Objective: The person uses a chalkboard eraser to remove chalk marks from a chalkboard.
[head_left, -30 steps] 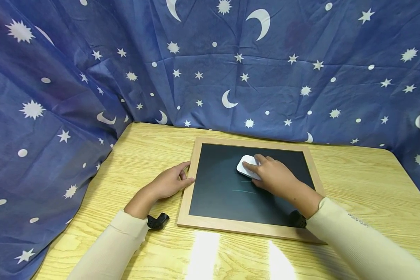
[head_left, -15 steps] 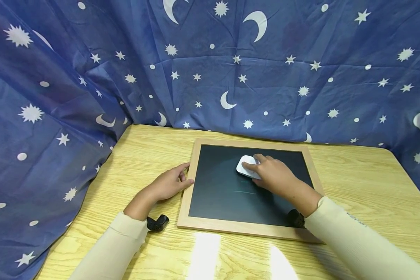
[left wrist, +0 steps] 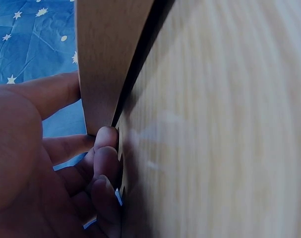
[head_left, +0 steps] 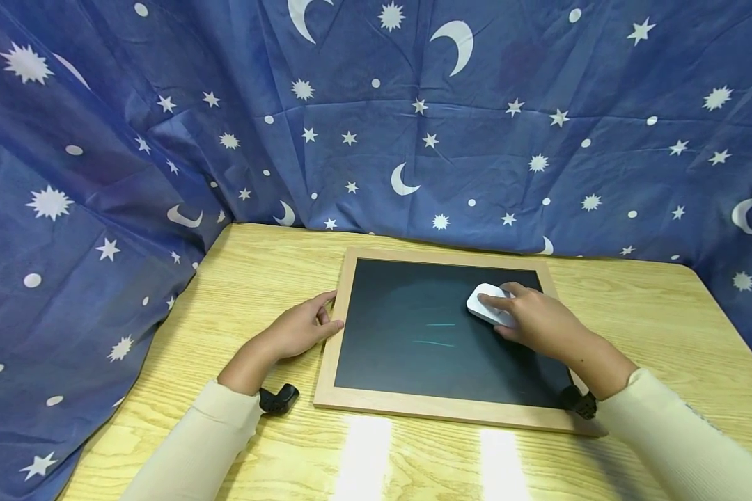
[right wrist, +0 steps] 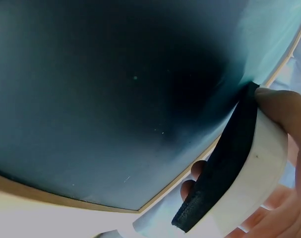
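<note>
While sleeve (head_left: 670,433) print (head_left: 700,415) is unreadable, the right-wrist view alone shows the dark pad (right wrist: 222,163) of the eraser (head_left: 487,306) the right hand (head_left: 542,321) grips over the chalkboard (head_left: 401,369); the left hand (head_left: 296,329), fingers loose, touches its frame (head_left: 331,362).

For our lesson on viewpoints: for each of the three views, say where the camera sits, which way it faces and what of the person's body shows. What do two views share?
Head: worn on the head, facing forward and down at the chalkboard; left hand, right hand and both sleeves show.
Left wrist: on that wrist, facing past the fingers to the wooden frame; only the left hand shows.
Right wrist: on that wrist, facing the white eraser and dark board; part of the right hand shows.
Shared: head and right wrist both show the eraser held.
</note>
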The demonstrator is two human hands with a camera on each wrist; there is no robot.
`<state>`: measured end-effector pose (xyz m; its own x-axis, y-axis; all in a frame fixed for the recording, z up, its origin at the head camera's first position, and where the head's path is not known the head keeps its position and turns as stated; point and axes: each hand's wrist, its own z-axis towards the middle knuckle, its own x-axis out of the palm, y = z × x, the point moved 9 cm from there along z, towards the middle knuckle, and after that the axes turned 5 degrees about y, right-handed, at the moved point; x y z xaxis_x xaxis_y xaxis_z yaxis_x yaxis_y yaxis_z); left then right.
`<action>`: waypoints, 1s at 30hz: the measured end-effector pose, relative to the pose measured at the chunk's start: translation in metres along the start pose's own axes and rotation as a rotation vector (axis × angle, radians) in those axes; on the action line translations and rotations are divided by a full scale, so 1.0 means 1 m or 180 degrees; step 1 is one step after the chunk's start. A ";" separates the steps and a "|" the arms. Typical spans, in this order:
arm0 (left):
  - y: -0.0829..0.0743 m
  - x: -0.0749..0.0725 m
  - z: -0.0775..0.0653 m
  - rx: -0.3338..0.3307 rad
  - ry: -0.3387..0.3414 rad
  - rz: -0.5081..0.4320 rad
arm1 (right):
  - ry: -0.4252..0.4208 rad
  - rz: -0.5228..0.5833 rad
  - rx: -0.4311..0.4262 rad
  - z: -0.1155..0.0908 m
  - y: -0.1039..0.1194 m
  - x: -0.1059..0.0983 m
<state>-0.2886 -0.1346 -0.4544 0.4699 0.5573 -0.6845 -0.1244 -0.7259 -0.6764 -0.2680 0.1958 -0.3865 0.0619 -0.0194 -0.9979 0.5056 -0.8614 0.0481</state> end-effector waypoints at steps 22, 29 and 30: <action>0.001 0.000 0.002 -0.0009 0.0005 -0.0018 | 0.0086 0.0005 -0.0312 0.039 0.046 0.002; 0.000 -0.001 0.000 -0.0012 -0.0005 -0.0019 | 0.0083 -0.0160 -0.0458 0.056 0.072 0.001; 0.000 -0.002 0.000 -0.0008 -0.0013 -0.0021 | 0.0068 -0.0163 -0.0477 0.057 0.073 0.001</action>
<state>-0.2893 -0.1359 -0.4530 0.4672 0.5637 -0.6812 -0.1193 -0.7232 -0.6802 -0.2802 0.1036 -0.3865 0.0502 0.0347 -0.9981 0.6312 -0.7756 0.0048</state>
